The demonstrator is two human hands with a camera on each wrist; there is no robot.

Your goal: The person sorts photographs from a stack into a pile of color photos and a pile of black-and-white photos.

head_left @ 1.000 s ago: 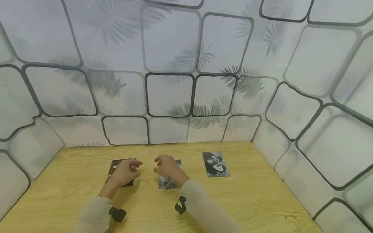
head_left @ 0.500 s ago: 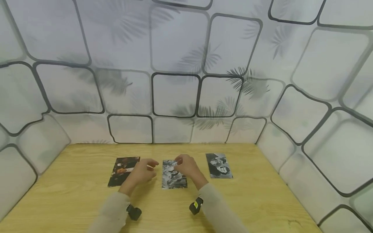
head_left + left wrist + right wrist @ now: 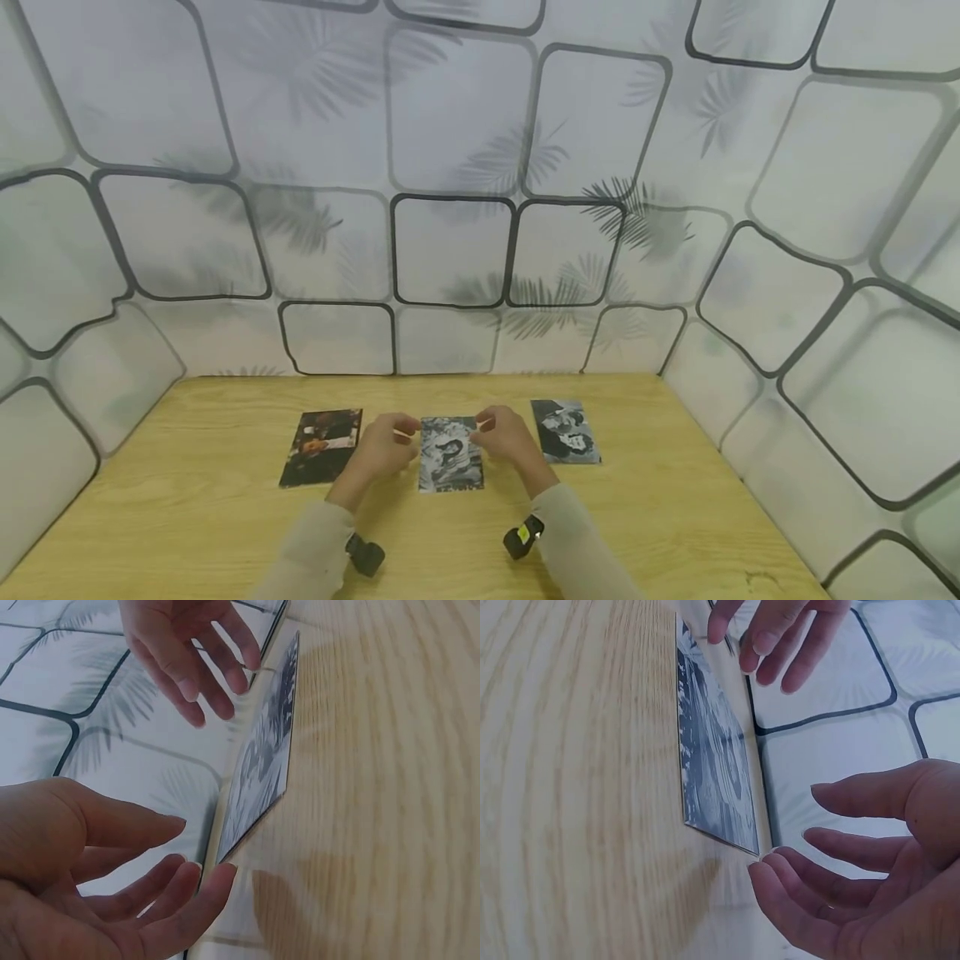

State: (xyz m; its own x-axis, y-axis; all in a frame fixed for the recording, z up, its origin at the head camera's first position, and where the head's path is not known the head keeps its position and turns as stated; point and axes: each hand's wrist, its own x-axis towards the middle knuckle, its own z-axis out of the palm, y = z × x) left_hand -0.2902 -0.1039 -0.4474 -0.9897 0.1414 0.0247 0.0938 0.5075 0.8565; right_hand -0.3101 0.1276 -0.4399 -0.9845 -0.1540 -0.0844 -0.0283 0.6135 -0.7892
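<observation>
A black-and-white picture card (image 3: 452,457) lies on the wooden table between both hands. Just off its left edge is my left hand (image 3: 385,450), fingers loosely bent and thumb apart from them. My right hand (image 3: 506,435) is at the card's right edge in a similar pose, fingertips overlapping its upper right side in the head view. Seen from the left wrist, the left fingertips are right at the near corner of the card (image 3: 262,750). The right wrist view has the right fingertips close to a corner of the card (image 3: 712,750). Neither hand grips anything.
A dark colour picture card (image 3: 318,446) lies left of the left hand, partly behind it. Another black-and-white card (image 3: 566,431) lies to the right. Patterned fabric walls (image 3: 450,250) rise behind and beside the wooden table (image 3: 645,517).
Both hands have moved right, the left hand off the dark card and the right hand off the middle card, which is now almost fully visible between them.
</observation>
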